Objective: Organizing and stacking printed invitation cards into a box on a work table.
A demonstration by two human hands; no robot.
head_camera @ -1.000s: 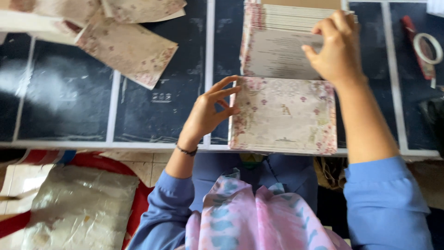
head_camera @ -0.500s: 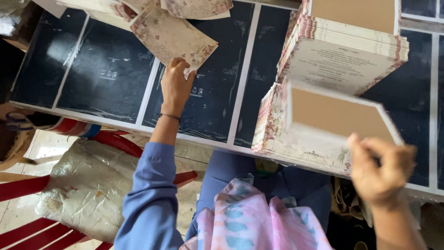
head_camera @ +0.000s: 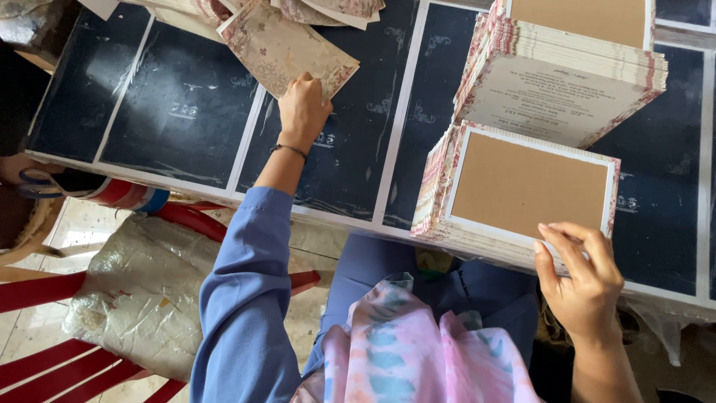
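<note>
Table (head_camera: 186, 119): top covered with dark navy sheets (head_camera: 358, 149) laid side by side, pale borders showing as lines between them. On the sheets, at the near edge, a stack of cards (head_camera: 522, 190), brown face up. Just behind it, a taller stack (head_camera: 567, 82), tilted. Top left, loose floral cards (head_camera: 287, 48) overlapping in a heap.
</note>
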